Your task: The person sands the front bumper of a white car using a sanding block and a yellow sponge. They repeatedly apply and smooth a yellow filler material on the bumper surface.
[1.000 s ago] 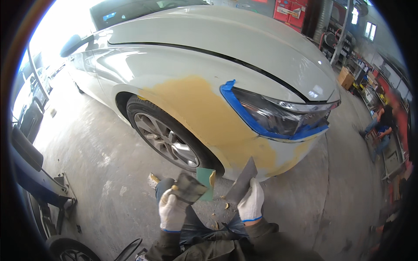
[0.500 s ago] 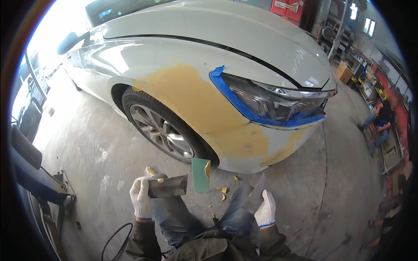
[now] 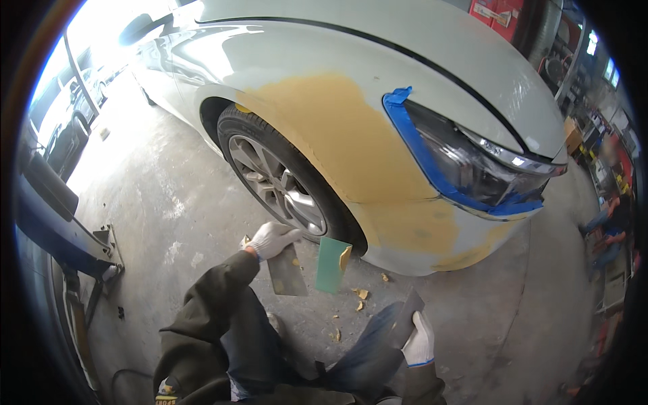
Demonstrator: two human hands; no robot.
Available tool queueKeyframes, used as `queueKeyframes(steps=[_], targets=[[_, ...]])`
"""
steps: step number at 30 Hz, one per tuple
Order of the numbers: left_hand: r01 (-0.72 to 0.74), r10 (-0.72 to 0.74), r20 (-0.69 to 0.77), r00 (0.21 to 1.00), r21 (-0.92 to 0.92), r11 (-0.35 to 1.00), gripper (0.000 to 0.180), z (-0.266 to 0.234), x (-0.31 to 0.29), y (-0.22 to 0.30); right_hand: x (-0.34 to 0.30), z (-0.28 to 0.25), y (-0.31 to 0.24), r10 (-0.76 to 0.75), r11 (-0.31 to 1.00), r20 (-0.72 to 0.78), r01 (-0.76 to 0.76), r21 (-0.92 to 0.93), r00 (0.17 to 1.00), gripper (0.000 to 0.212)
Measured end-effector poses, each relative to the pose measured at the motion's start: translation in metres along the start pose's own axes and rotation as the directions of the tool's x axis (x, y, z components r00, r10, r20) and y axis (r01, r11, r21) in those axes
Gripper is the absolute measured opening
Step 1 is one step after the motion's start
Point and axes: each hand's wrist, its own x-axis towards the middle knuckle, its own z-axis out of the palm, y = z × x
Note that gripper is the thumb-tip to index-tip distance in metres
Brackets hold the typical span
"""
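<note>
A white car stands in front of me, its front fender and bumper corner covered in yellow body filler. Blue tape outlines the headlight. My left hand, in a white glove, holds a grey metal spreader board low beside the front wheel. A green flexible spreader with a dab of filler stands just right of it. My right hand, also gloved, grips a dark flat scraper above my knee.
Crumbs of dried filler lie on the concrete floor. A lift arm sits at the left. A crouching person works at the far right near shelves of clutter.
I have moved closer to the car. My left hand with the board has gone up toward the wheel, and my right hand has lifted the scraper.
</note>
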Motion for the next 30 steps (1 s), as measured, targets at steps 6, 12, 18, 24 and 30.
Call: queueKeyframes(steps=[6,12,18,24,30], targets=[[-0.103,0.068,0.354,0.933,0.082,0.991,0.077,0.047,0.067,-0.049,-0.011,-0.009,0.027,-0.023,0.999,-0.103,0.02,-0.035,0.994,0.029],[-0.261,0.2,0.495,0.845,0.055,0.964,0.077,0.069,0.1,-0.036,0.001,-0.012,0.063,-0.022,0.996,-0.155,0.008,-0.09,0.988,0.03],[-0.169,0.046,0.43,0.902,0.253,0.953,0.06,0.083,0.119,-0.017,0.022,0.004,0.07,0.0,0.984,-0.14,-0.025,-0.178,0.99,0.035],[0.063,-0.049,0.435,0.899,-0.017,0.998,0.027,0.101,0.094,-0.056,0.036,-0.004,0.094,0.008,0.929,-0.199,-0.081,-0.361,0.98,0.033],[0.198,-0.203,-0.058,0.977,-0.085,0.977,0.019,0.165,0.054,-0.047,0.039,0.002,0.093,-0.04,0.733,-0.109,-0.045,-0.678,0.993,0.048]])
